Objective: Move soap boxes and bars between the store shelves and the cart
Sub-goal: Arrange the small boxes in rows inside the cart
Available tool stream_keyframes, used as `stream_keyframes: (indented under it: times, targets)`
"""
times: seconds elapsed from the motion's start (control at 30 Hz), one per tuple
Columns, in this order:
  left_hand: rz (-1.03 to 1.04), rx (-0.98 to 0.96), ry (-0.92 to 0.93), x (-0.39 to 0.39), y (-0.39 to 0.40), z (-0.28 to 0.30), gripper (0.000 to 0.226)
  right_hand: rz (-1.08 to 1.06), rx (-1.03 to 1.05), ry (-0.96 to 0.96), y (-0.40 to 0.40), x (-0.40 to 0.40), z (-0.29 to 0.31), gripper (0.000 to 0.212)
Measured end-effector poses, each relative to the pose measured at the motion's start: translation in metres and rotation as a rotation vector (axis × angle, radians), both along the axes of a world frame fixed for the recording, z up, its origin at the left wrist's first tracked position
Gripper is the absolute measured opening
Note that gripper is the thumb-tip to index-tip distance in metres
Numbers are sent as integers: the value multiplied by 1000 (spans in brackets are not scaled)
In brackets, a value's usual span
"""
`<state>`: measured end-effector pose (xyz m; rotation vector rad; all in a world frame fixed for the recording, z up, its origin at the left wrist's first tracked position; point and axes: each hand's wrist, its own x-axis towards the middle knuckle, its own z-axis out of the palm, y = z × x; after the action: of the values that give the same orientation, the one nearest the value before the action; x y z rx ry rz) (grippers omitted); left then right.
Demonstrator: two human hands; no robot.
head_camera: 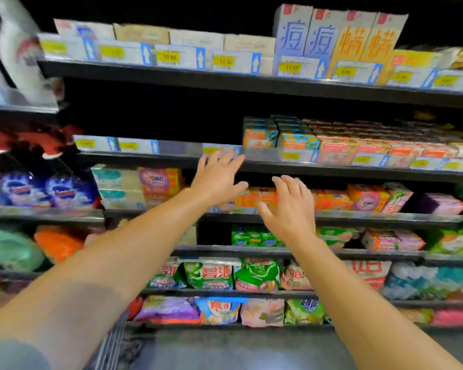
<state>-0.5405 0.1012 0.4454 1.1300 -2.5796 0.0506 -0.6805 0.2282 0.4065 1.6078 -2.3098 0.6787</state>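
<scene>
Both my arms reach out toward the store shelves. My left hand (217,175) is held up in front of the edge of the second shelf (155,157), fingers straight and spread, holding nothing. My right hand (289,206) hovers lower, in front of the orange soap boxes (254,198) on the third shelf, fingers relaxed and empty. To the right on the second shelf stand stacks of teal and orange soap boxes (278,137) and pink soap boxes (358,148). The left stretch of that second shelf is dark and bare. A corner of the wire cart (112,343) shows below my left forearm.
The top shelf carries tall blue and orange boxes (337,38) and flat pale boxes behind yellow price tags (169,57). Lower shelves hold green soap packs (251,236) and detergent bags (217,276). Blue pouches (40,188) sit on the neighbouring rack at left.
</scene>
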Motion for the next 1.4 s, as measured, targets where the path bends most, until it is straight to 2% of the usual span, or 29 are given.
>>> stream_keyframes:
  times: [0.13,0.43,0.7,1.07,1.4]
  targets:
    - [17,72,1,52,34,-36,70,37,60,2,23,40,-25,70]
    - [136,209,-105,183,104,-139,67,205,360,-75,60,157,-89,73]
    - [271,331,-147,306,127,-209,74,366,542,-67,56,264,-145,77]
    - [367,512,-239,478,81,-282,70,468,765,-86,-8,419,-209,79]
    - [364,698,-239,572,17,-352,66,430,971,-211,-83,496,-285,75]
